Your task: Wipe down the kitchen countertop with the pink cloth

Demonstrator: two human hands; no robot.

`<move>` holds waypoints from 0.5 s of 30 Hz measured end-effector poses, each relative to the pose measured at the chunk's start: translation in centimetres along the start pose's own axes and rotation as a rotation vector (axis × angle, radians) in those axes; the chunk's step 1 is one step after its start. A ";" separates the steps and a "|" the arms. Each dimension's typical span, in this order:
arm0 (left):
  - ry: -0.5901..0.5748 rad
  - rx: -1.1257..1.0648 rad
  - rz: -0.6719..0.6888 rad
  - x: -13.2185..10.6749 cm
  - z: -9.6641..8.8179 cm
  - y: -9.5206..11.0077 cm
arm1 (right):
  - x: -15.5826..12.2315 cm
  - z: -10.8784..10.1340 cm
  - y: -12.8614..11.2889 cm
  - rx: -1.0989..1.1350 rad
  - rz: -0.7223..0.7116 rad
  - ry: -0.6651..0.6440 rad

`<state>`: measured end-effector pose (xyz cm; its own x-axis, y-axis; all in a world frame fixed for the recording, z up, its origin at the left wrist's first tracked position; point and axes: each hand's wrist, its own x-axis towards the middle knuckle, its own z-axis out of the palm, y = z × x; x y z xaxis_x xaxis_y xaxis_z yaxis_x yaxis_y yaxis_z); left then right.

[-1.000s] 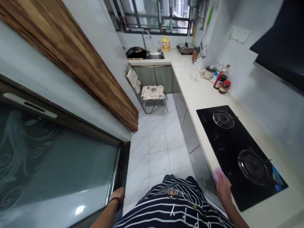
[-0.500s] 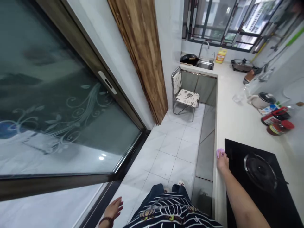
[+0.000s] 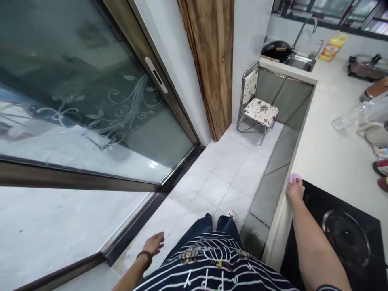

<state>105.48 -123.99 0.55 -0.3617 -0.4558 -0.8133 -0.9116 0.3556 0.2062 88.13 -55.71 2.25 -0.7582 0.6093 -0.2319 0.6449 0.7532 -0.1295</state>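
Observation:
My right hand [image 3: 296, 190] is closed on a small pink-purple cloth [image 3: 294, 178], which could also be a sponge. It presses this on the white countertop [image 3: 321, 149] at the front edge, beside the near-left corner of the black gas stove [image 3: 317, 202]. My right forearm reaches over the side of the stove. Low on the left, my left hand [image 3: 154, 243] hangs in the air above the floor, fingers loosely apart and holding nothing. A dark bracelet circles that wrist.
A patterned folding chair [image 3: 261, 112] stands by the lower cabinets [image 3: 269, 190]. Beyond it are the sink [image 3: 300, 63], a black wok [image 3: 275, 50] and a yellow bottle [image 3: 332, 46]. Clear plastic [image 3: 345, 119] lies on the right counter. A glass sliding door [image 3: 91, 121] stands left.
The view has swung left and tilted down, shifting the room rightward and up. My right hand has slid the pink cloth slightly forward along the counter edge, up to the stove's corner.

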 end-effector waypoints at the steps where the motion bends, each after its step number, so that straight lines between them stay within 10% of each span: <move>1: -0.012 -0.056 -0.012 0.9 -0.2 1.4 | -1.5 0.3 0.1 0.006 -0.004 0.011; 8: -0.158 0.034 0.205 6.4 -0.1 10.7 | -17.5 4.1 1.3 0.056 0.059 0.092; 15: -0.225 0.263 0.308 10.4 -0.9 14.4 | -41.5 10.0 3.6 0.039 0.184 0.123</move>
<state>88.38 -124.35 -4.47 -0.5298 -0.1185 -0.8398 -0.6774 0.6550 0.3350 122.82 -80.77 1.80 -0.6322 0.7627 -0.1365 0.7746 0.6181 -0.1341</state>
